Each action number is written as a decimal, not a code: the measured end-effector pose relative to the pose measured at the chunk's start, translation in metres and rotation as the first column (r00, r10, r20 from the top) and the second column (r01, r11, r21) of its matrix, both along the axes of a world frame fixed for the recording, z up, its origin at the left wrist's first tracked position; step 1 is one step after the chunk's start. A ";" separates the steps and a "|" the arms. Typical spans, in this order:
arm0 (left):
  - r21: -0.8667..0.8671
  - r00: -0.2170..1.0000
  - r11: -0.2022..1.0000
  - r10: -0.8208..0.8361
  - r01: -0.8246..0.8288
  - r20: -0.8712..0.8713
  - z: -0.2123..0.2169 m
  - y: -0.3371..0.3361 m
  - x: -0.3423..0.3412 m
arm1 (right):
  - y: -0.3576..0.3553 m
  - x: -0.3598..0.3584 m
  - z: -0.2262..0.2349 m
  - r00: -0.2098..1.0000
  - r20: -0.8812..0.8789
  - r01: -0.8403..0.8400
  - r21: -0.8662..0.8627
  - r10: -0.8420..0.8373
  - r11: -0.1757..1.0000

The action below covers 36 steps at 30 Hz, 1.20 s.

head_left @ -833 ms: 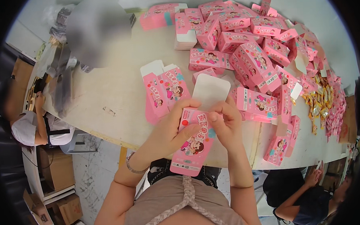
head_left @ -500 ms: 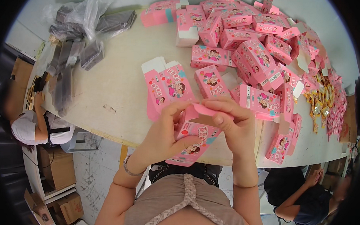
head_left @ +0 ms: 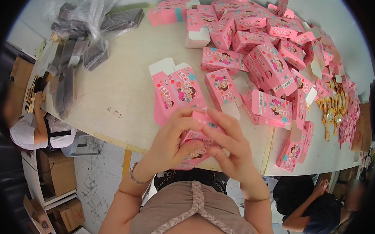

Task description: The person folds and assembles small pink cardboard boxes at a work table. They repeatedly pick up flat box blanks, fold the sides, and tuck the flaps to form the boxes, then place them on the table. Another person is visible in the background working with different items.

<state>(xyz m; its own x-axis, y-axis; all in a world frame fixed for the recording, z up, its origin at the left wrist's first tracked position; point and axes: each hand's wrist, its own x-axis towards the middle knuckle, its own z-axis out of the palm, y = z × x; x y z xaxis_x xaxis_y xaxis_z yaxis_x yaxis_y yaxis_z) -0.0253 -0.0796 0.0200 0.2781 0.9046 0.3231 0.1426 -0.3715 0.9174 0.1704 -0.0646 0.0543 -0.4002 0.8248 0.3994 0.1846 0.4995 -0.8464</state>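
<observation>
A small pink carton (head_left: 193,135) printed with cartoon figures is held at a tilt in front of my body, above the table's near edge. Around its left side wraps my left hand (head_left: 170,134), the thumb lying across the printed face. My right hand (head_left: 233,146) presses the top end with its fingers, and that end now looks folded over. The carton's inside is hidden. Just beyond my hands lie flattened pink cartons (head_left: 179,90) with white flaps. Beside them a formed pink box (head_left: 221,87) rests with a pale flap out.
Formed boxes (head_left: 272,64) heap up at the right, beside gold and pink wrapped packets (head_left: 347,111). Stacked flat cartons (head_left: 167,13) stand at the back. Dark plastic-wrapped packs (head_left: 96,54) lie at the left. One person (head_left: 27,131) sits left, another (head_left: 318,209) right.
The carton's open top has been folded down, and its inside no longer shows. My right hand has moved lower and left over that end. My left hand keeps its hold.
</observation>
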 end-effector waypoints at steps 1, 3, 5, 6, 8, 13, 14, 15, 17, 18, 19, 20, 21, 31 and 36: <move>0.035 0.999 0.999 -0.022 0.023 -0.043 -0.002 0.000 -0.003 | -0.005 -0.002 -0.003 1.000 0.001 -0.007 -0.024 0.007 1.000; -0.090 0.998 0.994 -0.062 0.060 -0.024 0.005 -0.005 -0.002 | 0.009 0.014 -0.005 0.974 0.055 -0.211 -0.153 0.221 0.965; -0.037 0.994 0.995 0.093 -0.091 0.053 -0.001 -0.008 0.001 | 0.032 0.045 -0.023 0.968 -0.034 -0.248 -0.270 0.248 0.930; -0.019 0.968 0.972 0.233 -0.233 0.087 0.002 -0.001 -0.004 | 0.058 0.065 -0.046 0.976 -0.218 -0.053 -0.323 -0.020 0.945; -0.004 0.860 0.873 0.482 -0.489 0.170 0.009 0.021 -0.015 | 0.108 0.096 -0.085 0.740 -0.507 0.263 -0.387 -0.442 0.884; -0.035 0.794 0.795 0.601 -0.606 -0.097 -0.017 0.029 -0.024 | 0.070 -0.056 -0.074 0.808 0.491 0.343 0.059 -0.327 0.937; -0.007 0.793 0.799 0.596 -0.602 -0.127 -0.016 0.029 -0.022 | 0.073 -0.057 -0.075 0.840 0.438 0.361 -0.011 -0.320 0.933; 0.048 0.775 0.789 0.612 -0.613 -0.156 -0.022 0.027 -0.029 | 0.077 -0.054 -0.076 0.868 0.382 0.374 -0.082 -0.318 0.924; 0.004 0.754 0.767 0.633 -0.642 -0.177 -0.024 0.029 -0.038 | 0.078 -0.047 -0.068 0.871 0.403 0.383 -0.203 -0.279 0.901; -0.018 0.745 0.756 0.640 -0.654 -0.188 -0.025 0.032 -0.041 | 0.078 -0.041 -0.059 0.847 0.473 0.393 -0.248 -0.244 0.885; -0.087 0.741 0.736 0.668 -0.671 -0.072 -0.024 0.035 -0.038 | 0.078 -0.038 -0.047 0.818 0.538 0.404 -0.286 -0.203 0.869; -0.155 0.722 0.719 0.691 -0.678 0.046 -0.019 0.040 -0.033 | 0.075 -0.034 -0.039 0.857 0.480 0.351 -0.275 -0.189 0.895; -0.222 0.687 0.705 0.708 -0.674 0.162 -0.014 0.046 -0.028 | 0.066 -0.030 -0.033 0.891 0.420 0.298 -0.261 -0.170 0.918; -0.448 0.634 0.894 0.334 0.022 0.697 0.012 0.068 0.016 | 0.028 -0.003 0.025 0.926 0.378 0.007 -0.021 0.001 1.000; -0.420 0.783 0.906 0.298 -0.052 0.546 0.018 0.069 0.027 | 0.027 0.001 0.027 0.987 0.157 0.054 -0.150 -0.031 0.987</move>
<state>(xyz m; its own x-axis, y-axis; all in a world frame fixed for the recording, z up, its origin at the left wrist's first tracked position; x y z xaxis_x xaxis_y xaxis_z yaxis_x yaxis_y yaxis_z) 0.0021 -0.0103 0.0379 -0.0292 0.9996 0.0062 -0.4374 -0.0183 0.8991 0.1710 -0.0376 0.0815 -0.4101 0.8890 0.2036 0.3363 0.3549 -0.8723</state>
